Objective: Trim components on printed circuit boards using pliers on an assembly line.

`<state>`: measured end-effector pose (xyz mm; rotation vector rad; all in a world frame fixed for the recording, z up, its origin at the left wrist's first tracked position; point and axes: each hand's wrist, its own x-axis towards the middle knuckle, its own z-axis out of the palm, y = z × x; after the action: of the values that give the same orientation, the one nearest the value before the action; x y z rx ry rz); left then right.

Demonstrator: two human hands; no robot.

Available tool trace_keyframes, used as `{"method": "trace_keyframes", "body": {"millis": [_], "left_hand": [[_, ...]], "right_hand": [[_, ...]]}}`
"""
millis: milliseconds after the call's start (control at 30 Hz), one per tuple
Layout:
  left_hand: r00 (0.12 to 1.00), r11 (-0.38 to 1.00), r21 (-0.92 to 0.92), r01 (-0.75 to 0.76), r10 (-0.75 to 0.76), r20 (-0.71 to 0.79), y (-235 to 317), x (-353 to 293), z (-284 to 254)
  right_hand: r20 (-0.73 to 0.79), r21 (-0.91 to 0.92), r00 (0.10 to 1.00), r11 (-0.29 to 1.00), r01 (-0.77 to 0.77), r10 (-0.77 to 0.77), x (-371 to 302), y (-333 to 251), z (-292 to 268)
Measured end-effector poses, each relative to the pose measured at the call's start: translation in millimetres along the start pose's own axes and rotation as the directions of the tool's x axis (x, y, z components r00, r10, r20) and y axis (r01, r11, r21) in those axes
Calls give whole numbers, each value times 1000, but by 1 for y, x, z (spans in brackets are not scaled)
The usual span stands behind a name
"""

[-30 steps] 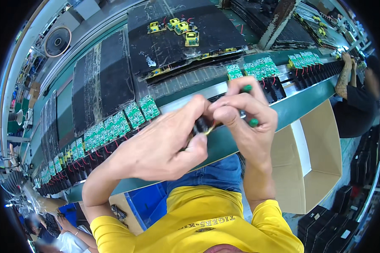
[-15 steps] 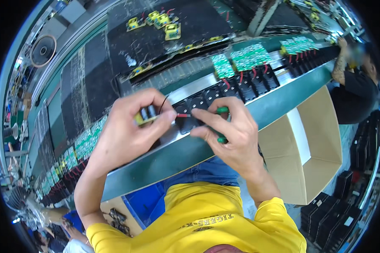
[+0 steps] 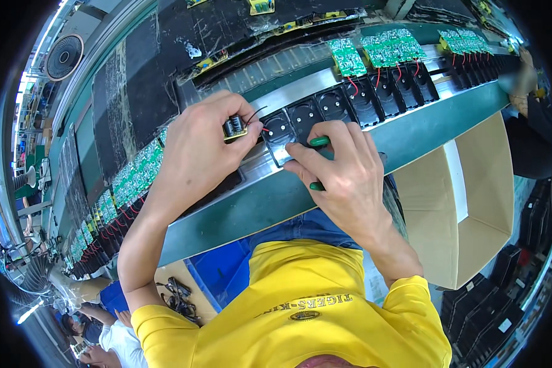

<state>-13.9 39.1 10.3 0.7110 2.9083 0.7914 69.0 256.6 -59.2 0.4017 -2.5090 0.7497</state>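
Observation:
My left hand (image 3: 205, 138) pinches a small circuit board (image 3: 234, 127) with black cylindrical capacitors. A short red wire (image 3: 265, 130) and a thin black wire (image 3: 259, 112) stick out beyond its fingertips. In my right hand (image 3: 352, 175), fingers curled, is a green-handled tool (image 3: 319, 141); its two handle ends show, but its working end is hidden. That hand's index finger and thumb lie over the near end of a black plastic housing (image 3: 280, 132). More black housings (image 3: 334, 103) continue the row to the right.
Green circuit boards (image 3: 391, 48) with red wires sit along the housings, and more boards (image 3: 135, 175) run down the left. A cardboard box (image 3: 484, 214) stands open beside the green bench edge (image 3: 227, 227). Another person's arm (image 3: 524, 80) is at the far right; a fan (image 3: 63, 57) stands far left.
My right fingertips, at the red wire's end before, are now apart from it and lower over the housing. The left hand has tipped the circuit board. The whole view has shifted a little.

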Motion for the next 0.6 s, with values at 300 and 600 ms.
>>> {"method": "trace_keyframes", "body": {"millis": [300,600], "left_hand": [[1000,999,32,-24,24,12,-5,1,5],[999,998,50,-30,28,25,-5,2,6]], "right_hand": [[7,15,1000,1000,-7,7,0,0,1],[14,28,1000,999,-19,19,-1,1,1]]}}
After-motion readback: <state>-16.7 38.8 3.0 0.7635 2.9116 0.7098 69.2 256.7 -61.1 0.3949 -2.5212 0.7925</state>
